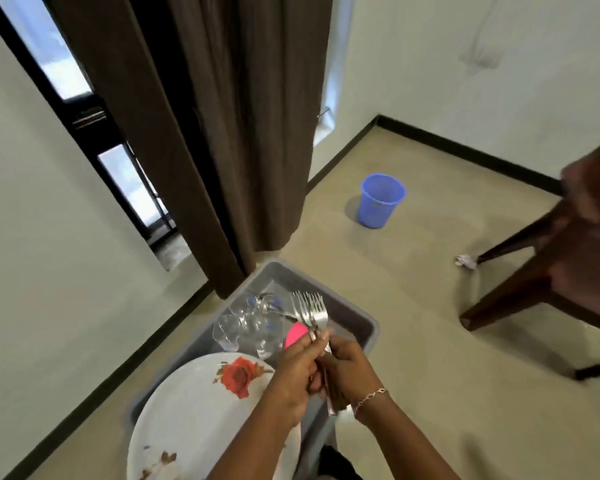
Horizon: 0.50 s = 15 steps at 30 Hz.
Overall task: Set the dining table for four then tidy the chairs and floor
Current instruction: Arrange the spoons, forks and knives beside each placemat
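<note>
My left hand (293, 370) and right hand (350, 370) both grip the handles of a bunch of forks (311, 310) at lower centre of frame, tines pointing away. Directly beneath is a grey tub (357, 323) holding glasses (246, 323) and a rose-patterned plate (194, 410). A blue bin (381, 200) stands on the floor at centre right. Crumpled paper (466, 261) lies just beside a chair (520, 292) leg.

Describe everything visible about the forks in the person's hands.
The forks are a bundle of several shiny, metal-looking pieces, tines bunched and pointing away from the person. The left hand and right hand both grip the handles, hiding most of them; the handle ends poke out below the right hand. The bundle is held over the grey tub, beside the clear glasses in it. Exact count unclear.
</note>
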Available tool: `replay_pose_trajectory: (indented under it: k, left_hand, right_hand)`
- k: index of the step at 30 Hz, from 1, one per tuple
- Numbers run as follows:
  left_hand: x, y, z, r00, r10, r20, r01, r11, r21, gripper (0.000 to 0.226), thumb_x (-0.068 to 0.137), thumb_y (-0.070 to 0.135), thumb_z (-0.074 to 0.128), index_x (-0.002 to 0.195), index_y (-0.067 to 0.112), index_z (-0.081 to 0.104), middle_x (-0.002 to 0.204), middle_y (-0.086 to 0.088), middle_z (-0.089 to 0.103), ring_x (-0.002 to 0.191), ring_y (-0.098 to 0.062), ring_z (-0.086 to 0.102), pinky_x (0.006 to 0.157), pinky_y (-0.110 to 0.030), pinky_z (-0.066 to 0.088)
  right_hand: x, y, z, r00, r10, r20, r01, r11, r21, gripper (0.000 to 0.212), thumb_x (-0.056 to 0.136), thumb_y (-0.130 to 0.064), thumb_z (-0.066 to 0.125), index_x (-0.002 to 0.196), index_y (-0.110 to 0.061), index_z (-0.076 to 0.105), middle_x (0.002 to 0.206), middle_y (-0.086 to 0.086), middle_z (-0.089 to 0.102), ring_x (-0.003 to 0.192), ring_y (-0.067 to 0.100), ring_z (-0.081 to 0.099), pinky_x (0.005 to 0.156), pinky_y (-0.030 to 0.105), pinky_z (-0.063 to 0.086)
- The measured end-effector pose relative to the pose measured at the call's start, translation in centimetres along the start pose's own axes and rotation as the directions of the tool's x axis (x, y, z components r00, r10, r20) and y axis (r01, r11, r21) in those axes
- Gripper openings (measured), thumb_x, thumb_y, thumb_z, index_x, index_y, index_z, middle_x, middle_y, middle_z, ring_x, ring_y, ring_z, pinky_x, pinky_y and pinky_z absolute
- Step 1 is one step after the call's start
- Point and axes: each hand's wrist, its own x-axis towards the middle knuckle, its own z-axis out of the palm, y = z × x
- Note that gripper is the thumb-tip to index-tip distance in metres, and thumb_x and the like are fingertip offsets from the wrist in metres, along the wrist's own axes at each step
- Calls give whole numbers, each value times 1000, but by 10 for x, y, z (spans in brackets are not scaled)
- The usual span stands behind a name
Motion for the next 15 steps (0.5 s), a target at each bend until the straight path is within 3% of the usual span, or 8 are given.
replay_pose_trajectory:
  k: [3,6,9,12,15]
  left_hand:
    - [-54,-24,-1,996,-40,80,44,998,-47,20,98,14,43,96,10,63,36,6,35,25,-1,23,28,-10,17]
    - [-102,-48,5,990,-77,122,81,996,-23,25,98,10,41,84,10,61,39,6,47,23,0,26,27,-8,16]
    - [-137,-71,25,981,-108,162,117,992,-44,25,96,7,44,75,8,58,41,3,54,26,-3,41,28,-9,27]
    - [-164,-94,49,963,-120,242,149,983,-105,25,95,3,46,74,3,59,55,-6,63,44,-10,62,45,-19,50]
    - [-193,-120,75,939,-134,318,155,987,-43,23,96,7,46,77,3,59,55,-4,65,52,-15,64,55,-28,52]
  right_hand:
    - [-59,21,12,994,-25,-108,22,999,-27,20,93,-2,49,82,-11,63,59,0,63,51,9,59,59,30,53]
    - [-119,36,18,965,-23,-261,11,999,-50,25,86,0,55,69,-15,67,65,2,65,64,20,62,77,49,50]
    - [-177,38,15,884,-51,-464,20,997,-72,25,84,2,60,82,-20,73,73,1,70,79,25,68,82,41,53]
    - [-227,41,2,786,-90,-611,39,995,-97,19,82,-3,65,98,-9,73,84,-2,71,79,11,67,79,27,53]
    - [-274,53,-15,706,-100,-701,72,995,-70,17,80,-5,68,92,-15,74,85,-3,72,82,14,68,83,33,55]
